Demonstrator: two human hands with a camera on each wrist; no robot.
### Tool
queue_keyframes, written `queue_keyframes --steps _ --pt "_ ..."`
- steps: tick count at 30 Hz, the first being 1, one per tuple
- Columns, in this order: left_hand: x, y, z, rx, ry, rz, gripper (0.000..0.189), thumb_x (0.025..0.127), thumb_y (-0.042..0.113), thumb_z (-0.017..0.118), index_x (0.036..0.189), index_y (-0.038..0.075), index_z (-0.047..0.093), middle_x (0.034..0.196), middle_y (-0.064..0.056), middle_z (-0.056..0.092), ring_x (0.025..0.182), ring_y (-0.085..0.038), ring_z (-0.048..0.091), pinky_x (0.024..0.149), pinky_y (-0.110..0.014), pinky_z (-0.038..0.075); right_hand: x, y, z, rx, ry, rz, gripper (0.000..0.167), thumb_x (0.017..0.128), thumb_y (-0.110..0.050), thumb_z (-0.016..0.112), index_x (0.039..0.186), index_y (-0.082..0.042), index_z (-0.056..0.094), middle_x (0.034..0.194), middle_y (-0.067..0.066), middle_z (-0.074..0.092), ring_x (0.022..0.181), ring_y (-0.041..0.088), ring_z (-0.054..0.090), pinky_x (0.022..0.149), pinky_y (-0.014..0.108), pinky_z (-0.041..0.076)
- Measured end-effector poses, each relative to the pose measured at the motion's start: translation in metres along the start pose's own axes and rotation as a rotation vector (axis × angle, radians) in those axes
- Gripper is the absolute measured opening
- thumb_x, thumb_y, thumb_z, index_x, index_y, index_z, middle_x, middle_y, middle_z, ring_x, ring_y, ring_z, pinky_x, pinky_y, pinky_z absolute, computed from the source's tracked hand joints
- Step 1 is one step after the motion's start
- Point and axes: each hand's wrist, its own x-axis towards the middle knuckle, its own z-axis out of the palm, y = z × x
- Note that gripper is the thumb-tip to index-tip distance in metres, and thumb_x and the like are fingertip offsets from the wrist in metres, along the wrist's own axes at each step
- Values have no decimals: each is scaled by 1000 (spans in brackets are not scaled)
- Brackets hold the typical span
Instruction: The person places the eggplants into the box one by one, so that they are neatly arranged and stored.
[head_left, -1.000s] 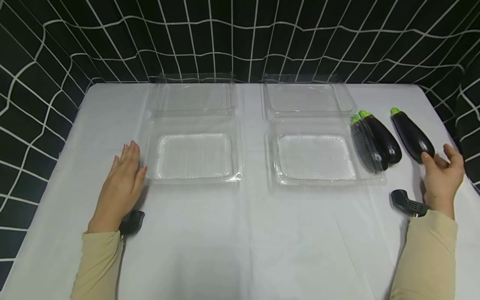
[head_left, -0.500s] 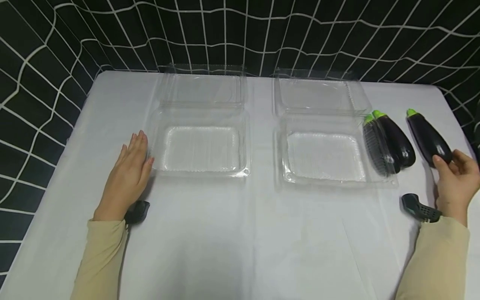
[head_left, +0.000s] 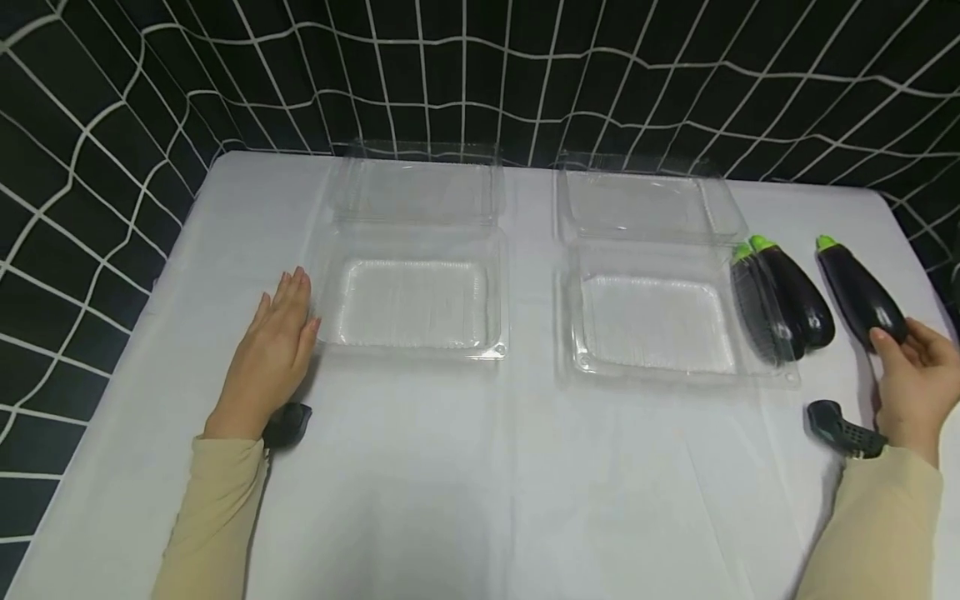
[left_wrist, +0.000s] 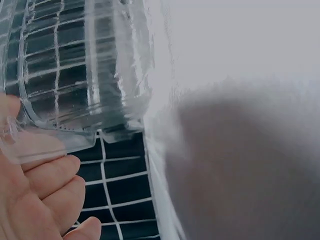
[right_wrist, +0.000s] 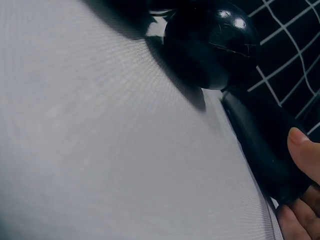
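Head view: a person works at a white-covered counter [head_left: 465, 492], with dark netting [head_left: 480, 79] crossed by white lines behind it and along the sides; the person wears tan sleeves, and a black device sits at each wrist. The right hand [head_left: 917, 387], at the far right, holds the blunt end of the rightmost eggplant [head_left: 862, 292] between thumb and fingers; this eggplant lies slantwise, its green tip pointing away from the person. Just to its left, two more eggplants [head_left: 798, 296] lie side by side, the nearer-in one partly seen through the clear plastic edge of the right container [head_left: 656, 325]; that container stands with its lid folded back, as does the matching left container [head_left: 412, 304]. The left hand [head_left: 268, 354] is just beside the left container's outer edge, back of the hand up, fingers straight and close together, thumb slightly apart.

Left wrist view: the clear plastic corner overlaps part of the left hand, whose fingers look relaxed; I cannot tell whether they touch the rim; a large blur covers the lower right.

Right wrist view: the thumb rests on one side of the dark eggplant and the other fingers curl at its end; another eggplant's round, glossy end shows close by; I cannot tell whether the held end is raised.
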Motion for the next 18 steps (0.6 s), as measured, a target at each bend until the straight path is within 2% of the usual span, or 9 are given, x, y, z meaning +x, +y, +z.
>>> queue_keyframes --steps 7,13,18 --pt "-8 1 7 -15 28 9 48 101 13 42 140 -13 32 147 -24 30 139 -31 25 113 -47 18 -3 4 -5 52 13 32 48 81 -1 71 126 -12 60 99 -10 55 87 -1 50 69 1 42" --pt "-3 2 7 -22 48 36 49 99 10 44 140 -13 31 147 -24 30 138 -32 25 113 -48 19 -1 1 -7 64 15 40 48 83 -1 69 128 -13 58 101 -12 55 91 -2 50 71 0 42" --pt "5 1 7 -15 53 57 49 99 10 44 140 -13 31 148 -23 29 139 -32 25 112 -49 20 3 -4 -6 209 1 37 41 80 3 71 118 -11 64 99 -6 58 87 1 54 69 2 44"
